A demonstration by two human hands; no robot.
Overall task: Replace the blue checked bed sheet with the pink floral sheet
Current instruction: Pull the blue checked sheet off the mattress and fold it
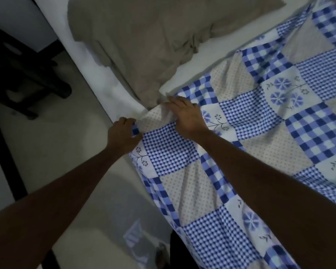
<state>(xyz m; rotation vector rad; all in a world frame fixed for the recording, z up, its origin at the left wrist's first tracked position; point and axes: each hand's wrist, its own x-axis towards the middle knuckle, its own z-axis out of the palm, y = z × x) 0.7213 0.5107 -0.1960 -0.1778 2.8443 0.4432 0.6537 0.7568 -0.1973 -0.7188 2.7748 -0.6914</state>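
Since only the head camera looks down at the bed, every line below comes from that one view.

Head view, bed: the blue checked patchwork cotton sheet (250, 142) covers the mattress from centre out to 3 and 5 o'clock; its upper edge is already drawn back, baring a strip of white mattress (211, 53) toward 1 o'clock.

Head view, pillow: a grey-brown soft fabric pillow (144, 41) lies at 12 o'clock, its lower corner just beside the bunched sheet corner.

Head view, left hand (122, 134): at 9 o'clock of the sheet corner, fingers curled shut around the sheet's edge where it hangs over the mattress side.

Head view, right hand (186, 115): at centre, palm down on the sheet, fingers bent and gathering the cloth at the corner; it seems to grip the fabric, though the fingertips are partly buried in the folds.

Head view, floor: pale tiled floor (52, 152) at 8 o'clock, a dark chair base (27, 82) at 10 o'clock.

Pink floral sheet: not in view.

Step in hand: by my judgement, stripping the old sheet, freeing its corner near the pillow; the task is at an early stage.

Next move calls for: pulling the corner clear of the mattress edge toward 5 o'clock, both hands keeping hold, without dragging the pillow along.
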